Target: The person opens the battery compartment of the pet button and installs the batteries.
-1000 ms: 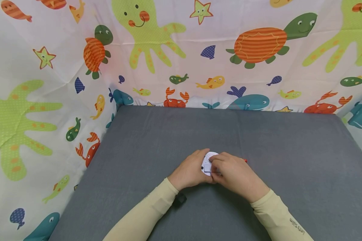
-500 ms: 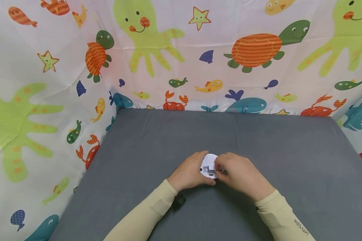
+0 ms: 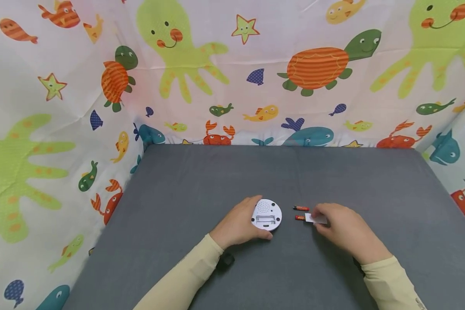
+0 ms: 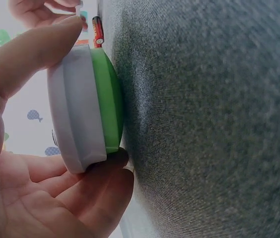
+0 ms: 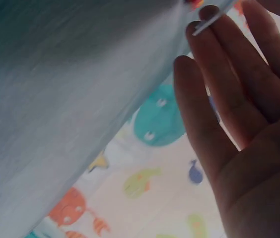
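My left hand (image 3: pixel 238 221) grips a round white device (image 3: pixel 270 206) by its left edge, thumb on the near side. Speaker holes and an uncovered battery compartment face up. In the left wrist view the white casing (image 4: pixel 75 109) shows a green part (image 4: pixel 109 104) against the cloth. To the right, my right hand (image 3: pixel 345 232) pinches a small white battery cover (image 3: pixel 310 218) between thumb and fingers, just above the table. Two red batteries lie beside it: one (image 3: pixel 301 208) farther back, the other (image 3: pixel 299 218) at the cover's left end. In the right wrist view only the cover's thin edge (image 5: pixel 212 21) shows.
Grey cloth (image 3: pixel 217 181) covers the table. A printed sea-animal curtain (image 3: pixel 201 103) hangs behind it and at both sides. Something small and black (image 3: pixel 225 261) shows under the left wrist.
The right hand has moved right, away from the device, carrying the cover off. The battery compartment now shows fully, and both batteries have come into sight. The left hand keeps its hold.
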`<state>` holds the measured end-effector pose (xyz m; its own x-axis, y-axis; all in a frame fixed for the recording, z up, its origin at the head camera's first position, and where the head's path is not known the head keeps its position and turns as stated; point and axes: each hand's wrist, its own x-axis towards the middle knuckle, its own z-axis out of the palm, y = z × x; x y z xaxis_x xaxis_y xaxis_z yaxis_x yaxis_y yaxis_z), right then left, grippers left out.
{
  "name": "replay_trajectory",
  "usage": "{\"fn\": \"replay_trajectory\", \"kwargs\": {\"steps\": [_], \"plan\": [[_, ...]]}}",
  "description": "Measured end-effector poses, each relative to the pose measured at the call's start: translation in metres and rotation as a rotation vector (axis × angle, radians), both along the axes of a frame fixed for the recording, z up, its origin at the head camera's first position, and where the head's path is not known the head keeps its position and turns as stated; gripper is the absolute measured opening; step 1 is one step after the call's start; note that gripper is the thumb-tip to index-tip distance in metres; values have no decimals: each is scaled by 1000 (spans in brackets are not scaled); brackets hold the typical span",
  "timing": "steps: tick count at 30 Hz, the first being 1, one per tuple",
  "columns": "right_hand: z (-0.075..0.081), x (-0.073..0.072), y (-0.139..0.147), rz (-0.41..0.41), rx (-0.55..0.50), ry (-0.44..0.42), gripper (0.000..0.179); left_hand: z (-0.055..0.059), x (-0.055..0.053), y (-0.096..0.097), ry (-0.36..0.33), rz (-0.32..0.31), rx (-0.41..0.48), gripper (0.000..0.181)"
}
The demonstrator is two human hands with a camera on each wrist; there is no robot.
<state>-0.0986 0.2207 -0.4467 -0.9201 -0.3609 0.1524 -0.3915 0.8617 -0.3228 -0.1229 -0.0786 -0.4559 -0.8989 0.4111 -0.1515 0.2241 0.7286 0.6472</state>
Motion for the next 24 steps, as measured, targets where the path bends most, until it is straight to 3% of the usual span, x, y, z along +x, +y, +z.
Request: {"fn": "replay_trajectory", "kwargs": {"steps": [12, 24], "plan": [[-10, 0, 24, -83, -3, -90, 22, -3, -2, 1, -19, 8, -1, 107], [-12, -4, 16, -76, -14, -74, 13, -2, -2, -2, -15, 1, -3, 106]]}}
